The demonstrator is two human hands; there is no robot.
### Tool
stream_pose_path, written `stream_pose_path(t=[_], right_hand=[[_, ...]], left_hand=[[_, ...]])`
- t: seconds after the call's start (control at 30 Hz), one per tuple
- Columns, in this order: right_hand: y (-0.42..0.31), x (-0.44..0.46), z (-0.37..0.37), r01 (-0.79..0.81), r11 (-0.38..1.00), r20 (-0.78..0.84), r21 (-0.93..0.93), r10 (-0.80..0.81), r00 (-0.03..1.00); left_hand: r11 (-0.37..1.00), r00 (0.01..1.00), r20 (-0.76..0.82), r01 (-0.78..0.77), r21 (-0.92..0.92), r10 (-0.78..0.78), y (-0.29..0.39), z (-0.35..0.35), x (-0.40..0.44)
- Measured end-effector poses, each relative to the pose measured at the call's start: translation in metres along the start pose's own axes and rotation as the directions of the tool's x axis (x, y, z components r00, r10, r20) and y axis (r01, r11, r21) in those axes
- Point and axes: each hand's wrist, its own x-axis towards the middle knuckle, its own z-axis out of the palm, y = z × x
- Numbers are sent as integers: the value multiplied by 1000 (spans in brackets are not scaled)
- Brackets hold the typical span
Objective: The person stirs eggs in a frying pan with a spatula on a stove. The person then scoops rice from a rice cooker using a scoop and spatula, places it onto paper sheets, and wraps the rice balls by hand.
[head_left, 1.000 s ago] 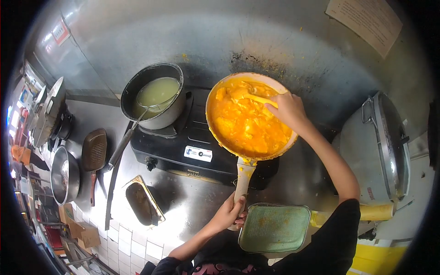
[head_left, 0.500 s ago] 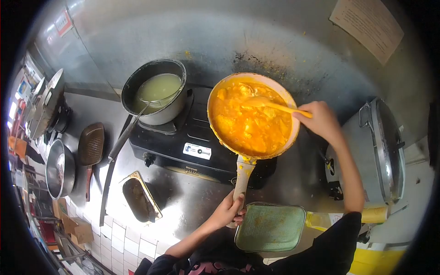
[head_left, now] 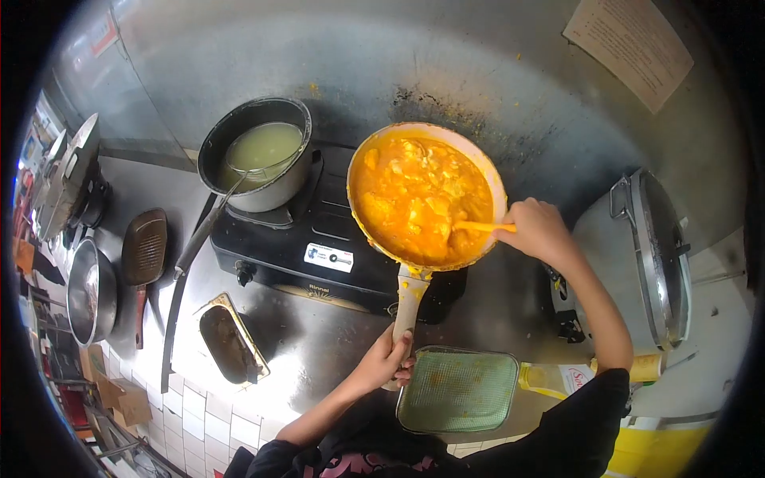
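A light-coloured frying pan (head_left: 498,193) full of chunky orange-yellow food (head_left: 414,195) rests on the right side of a black gas stove (head_left: 279,267). My left hand (head_left: 382,362) is wrapped round the pan's handle (head_left: 409,307). Over the pan's right rim, my right hand (head_left: 538,229) grips the end of a yellow spatula (head_left: 482,227), whose head is sunk in the food. To the left on the stove stands a dark pot (head_left: 271,195) of pale green liquid, with a long-handled wire strainer (head_left: 199,239) leaning in it.
A green rectangular tray (head_left: 458,390) lies near my body. At the left are a small metal container (head_left: 231,342), a brown grill pan (head_left: 145,247) and a steel bowl (head_left: 94,291). A large lidded pot (head_left: 629,255) stands at the right, near a bottle (head_left: 550,378).
My right hand first drew back rightward with the spatula, then moved a little down. The spatula's head has gone from the food's upper part to its lower right. My left hand keeps its grip.
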Motion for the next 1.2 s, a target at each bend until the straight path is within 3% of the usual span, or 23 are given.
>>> stream_pose_path(t=[0.1,0.17,0.2,0.27,0.37,0.4,0.43,0.47,0.6,0.73,0.8,0.87,0.93,1.07,1.2], right_hand=[[-4,27,34,-35,999,-91,16,37,995],[-4,49,54,60,997,-274,39,-47,961],[-2,60,51,61,998,-274,36,-48,960],[0,84,38,-29,959,-24,282,37,999],[-1,82,-10,-94,919,117,382,52,992],[8,83,-20,-34,929,121,370,-12,993],[11,80,-35,-102,921,176,375,37,984],[6,66,-58,-31,940,136,341,-16,991],[-2,35,-116,-156,975,333,159,95,938],[-11,15,-119,-167,981,510,97,95,855],[-16,11,-111,-101,995,647,2,76,758],[-21,8,-98,-161,985,650,-54,157,744],[-24,-3,-75,52,930,283,-365,57,957],[-32,8,-39,36,869,212,-494,80,974],[-7,26,-2,-17,826,-63,-563,-22,998]], left_hand=[[998,1000,9,-10,54,10,2,0,0],[998,1000,-16,-3,61,4,1,0,0],[998,1000,-14,-5,60,6,2,0,0],[998,1000,-25,1,67,1,1,-1,0],[998,1000,-18,-4,59,5,5,1,-2],[999,1000,-18,-5,50,6,4,0,-2],[999,1000,-15,-12,40,12,2,-1,-1],[999,1000,-10,-18,29,18,0,-2,0],[997,998,5,-56,44,56,-3,-3,2],[998,999,-6,-39,40,40,0,-2,1],[998,999,-11,-34,51,34,-1,-3,1],[997,998,-6,-58,51,58,-3,-4,2],[999,999,-16,-40,30,40,-2,-3,1],[998,998,-36,-44,37,46,-6,-4,2],[999,998,-37,-41,34,43,-4,-5,1]])
